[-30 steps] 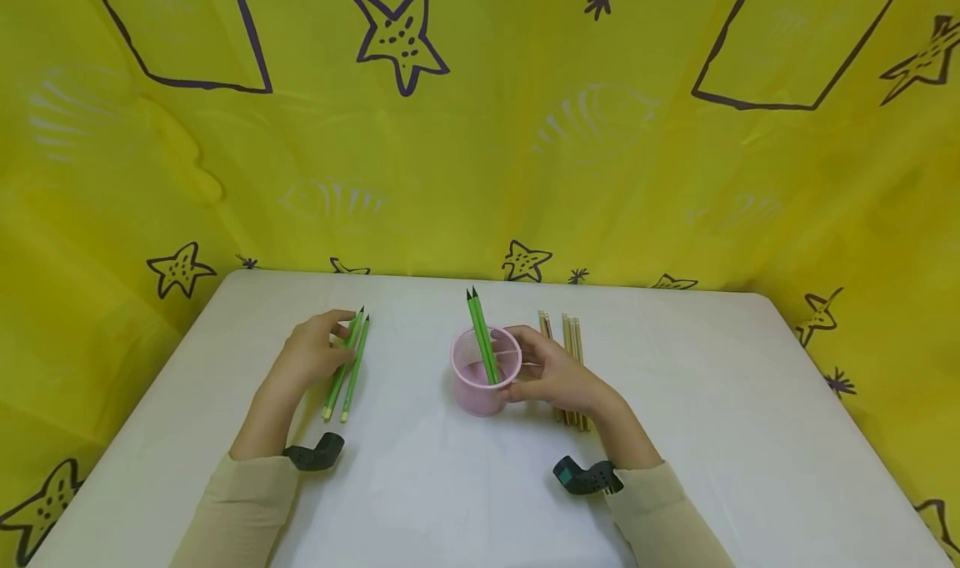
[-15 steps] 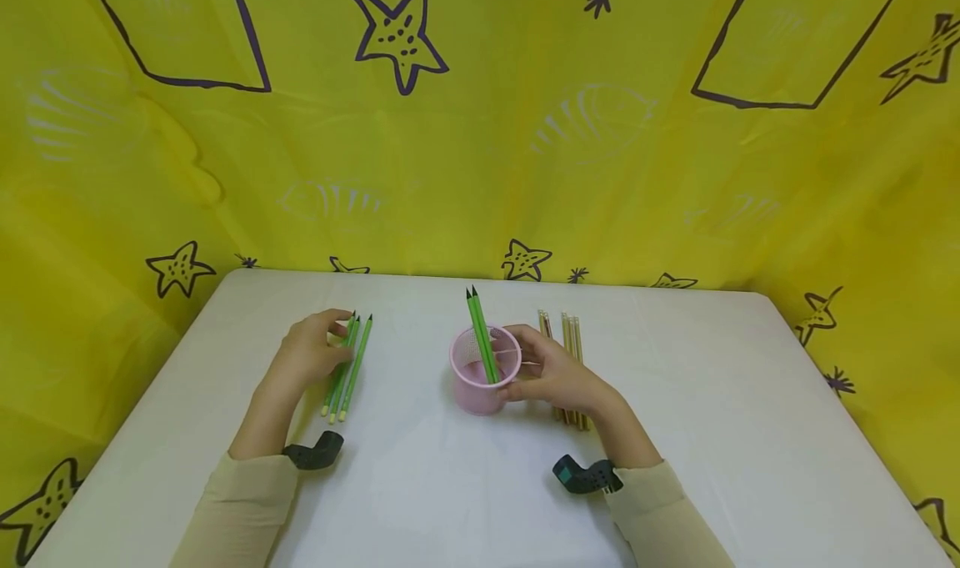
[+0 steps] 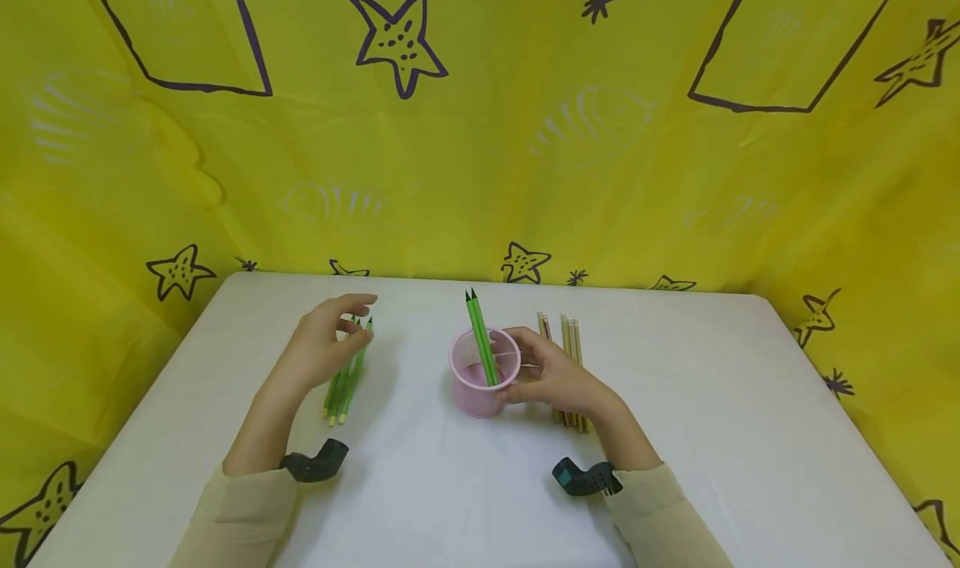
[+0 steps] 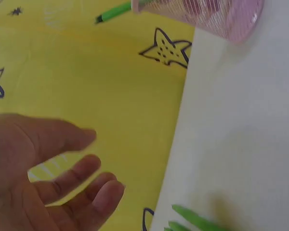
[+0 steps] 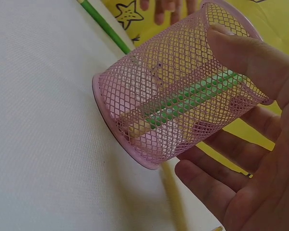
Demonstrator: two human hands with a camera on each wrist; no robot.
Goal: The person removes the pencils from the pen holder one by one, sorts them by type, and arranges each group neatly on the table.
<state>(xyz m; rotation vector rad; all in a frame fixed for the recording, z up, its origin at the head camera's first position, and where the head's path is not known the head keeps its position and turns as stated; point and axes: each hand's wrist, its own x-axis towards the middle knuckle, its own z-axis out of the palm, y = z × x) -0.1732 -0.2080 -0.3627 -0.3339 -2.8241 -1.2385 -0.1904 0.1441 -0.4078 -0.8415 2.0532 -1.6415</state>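
Three green pencils (image 3: 343,397) with yellow ends lie side by side on the left of the table. Just above their dark-tipped ends hovers my left hand (image 3: 318,347), its fingers spread and holding nothing; the left wrist view shows a gap between thumb and fingers. Mid-table stands a pink mesh pencil cup (image 3: 480,401) with two green pencils (image 3: 482,339) leaning in it, points up. My right hand (image 3: 558,376) grips the cup from the right, and in the right wrist view the thumb (image 5: 231,45) lies at the rim with the fingers around the far side.
Several gold pencils (image 3: 573,343) lie on the white table (image 3: 712,401) beyond and under my right hand. A yellow curtain (image 3: 480,151) with drawn starfish hangs behind the table. A black wrist camera (image 3: 315,461) sits on each wrist.
The three green pencils now lie together, one having been set beside the others. My left hand has let go and risen, fingers spreading. The right hand and cup have stayed still.
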